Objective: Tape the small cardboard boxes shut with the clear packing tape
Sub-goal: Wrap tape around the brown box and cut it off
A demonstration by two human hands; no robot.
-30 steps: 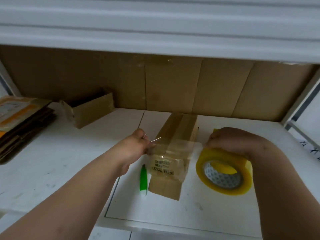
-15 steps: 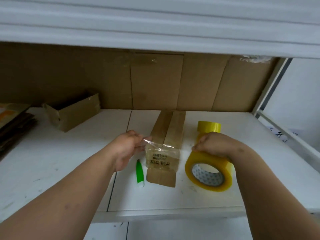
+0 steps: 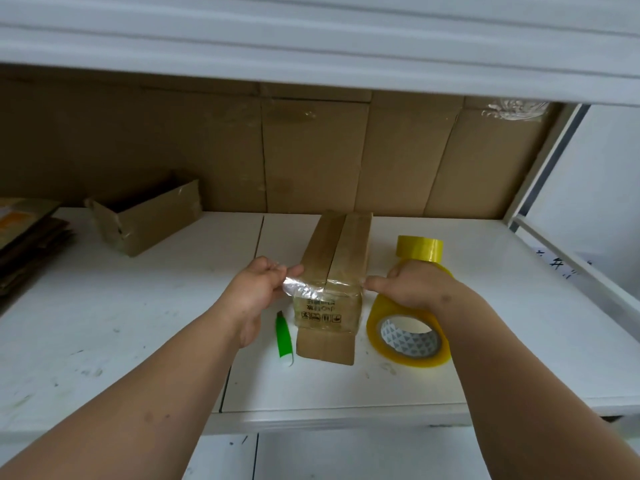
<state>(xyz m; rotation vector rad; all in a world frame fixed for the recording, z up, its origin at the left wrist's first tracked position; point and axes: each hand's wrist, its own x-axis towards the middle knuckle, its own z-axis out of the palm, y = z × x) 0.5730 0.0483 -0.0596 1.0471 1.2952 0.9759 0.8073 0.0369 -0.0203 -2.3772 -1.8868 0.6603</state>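
White shelf (image 3: 138,306): left hand (image 3: 258,292) pinches tape strip (image 3: 304,289) over cardboard box (image 3: 332,282); right hand (image 3: 415,289) grips tape roll (image 3: 408,334).

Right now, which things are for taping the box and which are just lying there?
For the job:
- closed cardboard box
- clear tape strip, pinched by the left hand
- big tape roll, held by the right hand

Just lying about:
- green cutter
- small tape roll
- open box
- flat cardboard stack

I see a brown cardboard box (image 3: 334,251) with black print, a yellow tape roll (image 3: 408,336) whose core bears a grey triangle pattern, and a green knife (image 3: 284,339) on my white shelf (image 3: 138,323).
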